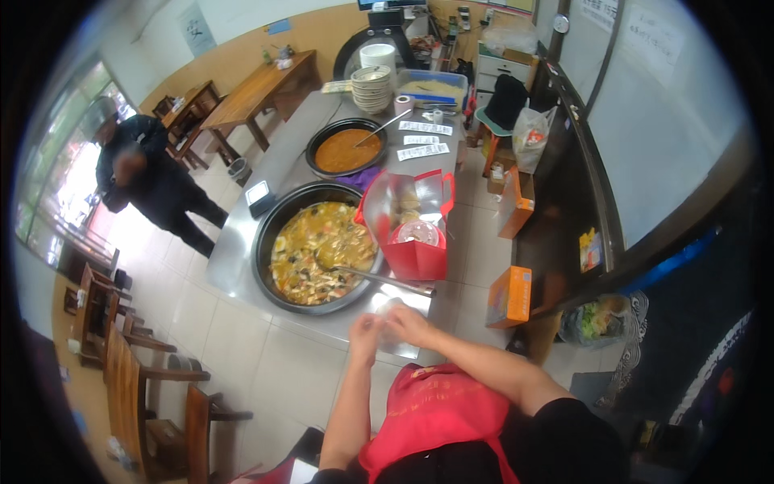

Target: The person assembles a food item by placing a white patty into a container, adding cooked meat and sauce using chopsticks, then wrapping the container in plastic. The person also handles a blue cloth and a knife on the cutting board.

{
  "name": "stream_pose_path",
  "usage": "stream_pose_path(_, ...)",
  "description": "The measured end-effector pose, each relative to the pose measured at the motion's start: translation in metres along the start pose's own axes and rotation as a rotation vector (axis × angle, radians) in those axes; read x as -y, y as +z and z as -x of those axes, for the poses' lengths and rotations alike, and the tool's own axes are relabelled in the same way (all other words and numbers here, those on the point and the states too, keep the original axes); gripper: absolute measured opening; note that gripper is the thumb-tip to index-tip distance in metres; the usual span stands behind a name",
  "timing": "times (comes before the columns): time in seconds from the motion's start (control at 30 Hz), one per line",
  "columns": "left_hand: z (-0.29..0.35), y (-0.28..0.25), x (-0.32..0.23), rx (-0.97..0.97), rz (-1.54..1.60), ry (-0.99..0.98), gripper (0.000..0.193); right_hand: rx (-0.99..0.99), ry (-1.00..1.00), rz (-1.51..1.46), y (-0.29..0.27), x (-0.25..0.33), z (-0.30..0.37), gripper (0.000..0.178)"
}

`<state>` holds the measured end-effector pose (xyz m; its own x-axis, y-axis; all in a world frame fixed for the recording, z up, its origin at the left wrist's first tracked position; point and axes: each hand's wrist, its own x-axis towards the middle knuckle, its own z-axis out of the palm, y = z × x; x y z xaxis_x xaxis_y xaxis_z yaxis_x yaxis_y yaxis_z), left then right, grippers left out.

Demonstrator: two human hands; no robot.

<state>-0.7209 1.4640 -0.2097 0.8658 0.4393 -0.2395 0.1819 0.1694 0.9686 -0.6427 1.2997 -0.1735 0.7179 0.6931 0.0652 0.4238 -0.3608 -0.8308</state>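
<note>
Side by side at the near edge of the steel table (235, 262), my left hand (365, 334) and my right hand (408, 325) have their fingers closed. Between the fingertips shows a small pale, see-through thing (392, 306); its kind is unclear. Just beyond them is a large black pot (262, 270) of yellow stew with egg and vegetable pieces. A long-handled ladle (387, 281) rests in it, its handle end near my right hand. Right of the pot stands an open red insulated bag (419, 260), holding a round clear-lidded container (418, 233) and other packed items.
Farther back are a pot of orange-red soup (348, 152) with a ladle, stacked bowls (372, 90), paper slips (423, 152) and a blue-rimmed bin (434, 87). A person in dark clothes (157, 165) stands left of the table. Orange boxes (509, 297) sit at right.
</note>
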Motion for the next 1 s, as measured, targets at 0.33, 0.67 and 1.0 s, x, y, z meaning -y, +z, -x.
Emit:
stream_pose_path(0.33,-0.006,-0.01,0.042,-0.142,-0.048,-0.01,0.022,0.07,0.082,0.18,-0.029,-0.004,0.056,0.033)
stream_pose_path(0.67,0.225,0.298,-0.168,1.154,-0.389,0.804,0.031,0.253,0.71,0.049,-0.145,-0.06,0.336,0.036)
stream_pose_path(1.0,0.389,0.594,-0.158,0.938,0.197,0.677,0.046,-0.418,0.748,-0.17,-0.243,-0.075,0.597,0.039)
